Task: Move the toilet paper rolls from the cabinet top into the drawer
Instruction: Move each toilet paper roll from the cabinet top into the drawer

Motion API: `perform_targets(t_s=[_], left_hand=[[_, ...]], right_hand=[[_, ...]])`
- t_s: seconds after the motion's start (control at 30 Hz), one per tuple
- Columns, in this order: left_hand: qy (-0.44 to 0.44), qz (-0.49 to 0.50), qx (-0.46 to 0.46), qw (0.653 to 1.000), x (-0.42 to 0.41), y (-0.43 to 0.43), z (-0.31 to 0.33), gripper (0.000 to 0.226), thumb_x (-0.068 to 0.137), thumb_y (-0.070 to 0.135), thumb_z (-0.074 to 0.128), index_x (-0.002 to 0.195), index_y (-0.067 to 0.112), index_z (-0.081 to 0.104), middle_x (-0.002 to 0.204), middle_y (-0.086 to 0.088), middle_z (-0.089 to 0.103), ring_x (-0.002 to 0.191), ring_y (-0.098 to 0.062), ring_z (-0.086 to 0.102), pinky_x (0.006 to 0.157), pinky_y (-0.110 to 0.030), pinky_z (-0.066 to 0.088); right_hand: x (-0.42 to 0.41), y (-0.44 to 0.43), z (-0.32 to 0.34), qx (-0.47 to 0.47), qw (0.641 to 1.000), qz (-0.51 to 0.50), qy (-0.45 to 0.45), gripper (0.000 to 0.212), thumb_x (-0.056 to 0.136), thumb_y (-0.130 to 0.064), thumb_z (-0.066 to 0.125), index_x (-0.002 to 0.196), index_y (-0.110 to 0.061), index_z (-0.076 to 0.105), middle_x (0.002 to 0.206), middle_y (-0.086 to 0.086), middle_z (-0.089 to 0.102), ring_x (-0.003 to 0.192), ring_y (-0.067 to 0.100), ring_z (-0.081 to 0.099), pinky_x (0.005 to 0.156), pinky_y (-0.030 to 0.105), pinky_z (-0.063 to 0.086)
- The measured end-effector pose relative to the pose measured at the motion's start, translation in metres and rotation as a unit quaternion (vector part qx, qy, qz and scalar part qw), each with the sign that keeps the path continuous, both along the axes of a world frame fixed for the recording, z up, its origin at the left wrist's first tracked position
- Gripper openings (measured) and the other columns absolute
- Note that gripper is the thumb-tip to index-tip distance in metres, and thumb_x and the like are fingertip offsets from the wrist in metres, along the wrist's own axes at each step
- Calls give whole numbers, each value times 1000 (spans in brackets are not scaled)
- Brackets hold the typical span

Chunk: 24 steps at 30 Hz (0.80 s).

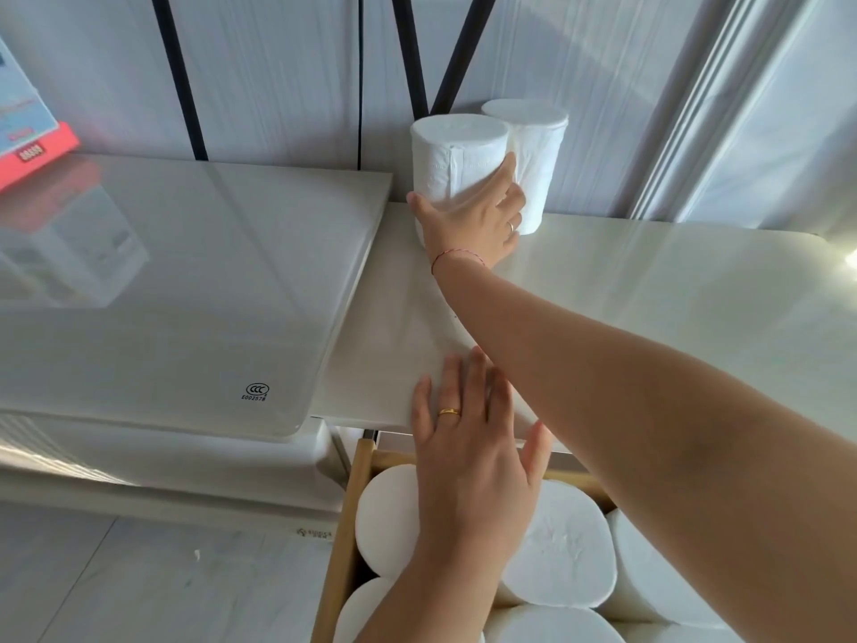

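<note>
Two white toilet paper rolls stand upright and touching at the back of the cream cabinet top (pixel 649 294). My right hand (pixel 468 225) reaches far forward and wraps around the lower part of the front roll (pixel 457 150), thumb on its left and fingers on its right. Behind it and to the right is the back roll (pixel 540 146), which is untouched. Fingers spread, my left hand (pixel 468 457) lies flat on the cabinet's front edge and holds nothing. Below it the wooden drawer (pixel 341 549) is pulled out, and several white rolls (pixel 561 545) stand on end inside it.
A higher glossy white surface (pixel 185 280) adjoins the cabinet on the left. A red and white box (pixel 28 132) sits at its far left corner. Black straps (pixel 178 76) run down the white wall behind. Pale floor lies at the lower left.
</note>
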<state>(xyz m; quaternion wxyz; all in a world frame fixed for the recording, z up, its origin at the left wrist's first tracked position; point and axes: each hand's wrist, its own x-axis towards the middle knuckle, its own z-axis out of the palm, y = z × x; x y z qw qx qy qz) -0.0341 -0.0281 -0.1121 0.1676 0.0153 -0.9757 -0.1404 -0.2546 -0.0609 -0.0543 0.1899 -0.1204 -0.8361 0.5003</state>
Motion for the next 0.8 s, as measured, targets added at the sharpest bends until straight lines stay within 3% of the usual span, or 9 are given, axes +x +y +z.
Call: perform_targets(t_s=[0.3,0.6,0.8], left_hand=[[18,-5,18,1000,0,1,-1,56,91,48,28,132,16,50,142,-4,48,136,-24,36,114,-48,19],[24,0,18,1000,1,1,-2,55,93,50,32,131,14,51,142,-6,49,135,-25,39,114,-48,20],[23,7,9,1000,1,2,1,57,94,51,32,132,13,51,142,-7,48,134,-26,40,114,-48,23]], right_hand=[[-5,-4,-1,-8,1000,1,12,123,58,-56,78,152,-27,4,149,5,27,135,25,40,116,48,22],[-6,1,-3,42,999,-10,22,103,61,-50,73,144,-14,26,137,3,40,126,22,46,111,42,28],[6,11,-6,43,999,-11,21,93,63,-52,72,139,-18,31,135,2,41,125,25,47,108,41,32]])
